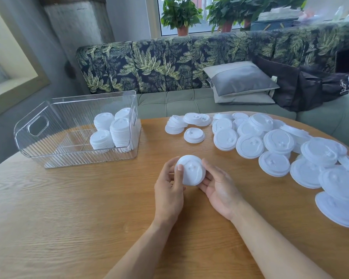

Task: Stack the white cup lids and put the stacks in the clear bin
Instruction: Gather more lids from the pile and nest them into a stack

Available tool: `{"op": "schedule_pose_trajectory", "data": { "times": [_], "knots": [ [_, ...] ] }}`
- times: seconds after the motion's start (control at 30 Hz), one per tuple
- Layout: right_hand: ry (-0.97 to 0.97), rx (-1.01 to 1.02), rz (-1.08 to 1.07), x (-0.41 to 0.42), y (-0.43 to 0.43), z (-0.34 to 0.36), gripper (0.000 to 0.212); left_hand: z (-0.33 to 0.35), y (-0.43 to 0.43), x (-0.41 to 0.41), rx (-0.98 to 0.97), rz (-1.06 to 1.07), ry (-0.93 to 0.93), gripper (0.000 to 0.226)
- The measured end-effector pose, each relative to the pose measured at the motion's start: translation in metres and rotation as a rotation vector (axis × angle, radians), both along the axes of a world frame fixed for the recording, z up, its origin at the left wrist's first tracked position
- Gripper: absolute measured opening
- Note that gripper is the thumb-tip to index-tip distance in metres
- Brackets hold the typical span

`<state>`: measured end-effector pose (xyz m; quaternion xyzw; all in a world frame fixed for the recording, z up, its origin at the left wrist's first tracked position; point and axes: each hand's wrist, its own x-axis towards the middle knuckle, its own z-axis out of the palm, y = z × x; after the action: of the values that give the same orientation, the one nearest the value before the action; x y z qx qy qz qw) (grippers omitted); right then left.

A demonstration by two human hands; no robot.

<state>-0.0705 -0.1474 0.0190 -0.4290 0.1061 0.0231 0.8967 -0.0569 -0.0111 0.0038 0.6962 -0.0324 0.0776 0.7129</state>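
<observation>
Two bare forearms reach up from the bottom edge over a round wooden table and meet near its middle. The left hand stands on edge, its back turned left, with the thumb laid on the top face of a white cup lid and the fingers curled behind the lid's left rim. The right hand lies palm up, its fingers cupped under and around the lid's right rim. Both grips are narrow, closed on this lid and holding it just above the table, top face towards the camera. Whether it is a single lid or a short stack cannot be told.

To the left, well apart from the hands, stands the clear bin with ribbed walls and handle cut-outs. Stacked lids fill its right end. Across the right side of the table spreads a heap of loose lids, many overlapping. A few more lids lie between that heap and the bin.

Behind the table are a leaf-patterned sofa, grey cushions and a black bag.
</observation>
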Motion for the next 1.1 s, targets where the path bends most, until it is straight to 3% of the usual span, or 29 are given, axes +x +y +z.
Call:
{"op": "schedule_pose_trajectory", "data": {
  "times": [0.23, 0.43, 0.8, 1.1],
  "knots": [
    [0.008, 0.027, 0.048, -0.001, -0.006, -0.001, 0.027, -0.004, -0.001, 0.001, 0.103, -0.004, -0.049, 0.024],
    [-0.029, -0.044, 0.011, -0.002, 0.000, -0.001, 0.050, -0.003, -0.002, -0.001, 0.129, -0.002, -0.055, 0.022],
    [0.003, -0.022, -0.026, -0.003, 0.003, 0.000, 0.020, -0.001, 0.000, -0.002, 0.162, -0.010, -0.098, 0.020],
    [0.032, 0.080, 0.012, -0.002, -0.004, -0.001, 0.018, 0.002, -0.002, -0.004, 0.136, -0.027, -0.106, 0.024]
  ]
}}
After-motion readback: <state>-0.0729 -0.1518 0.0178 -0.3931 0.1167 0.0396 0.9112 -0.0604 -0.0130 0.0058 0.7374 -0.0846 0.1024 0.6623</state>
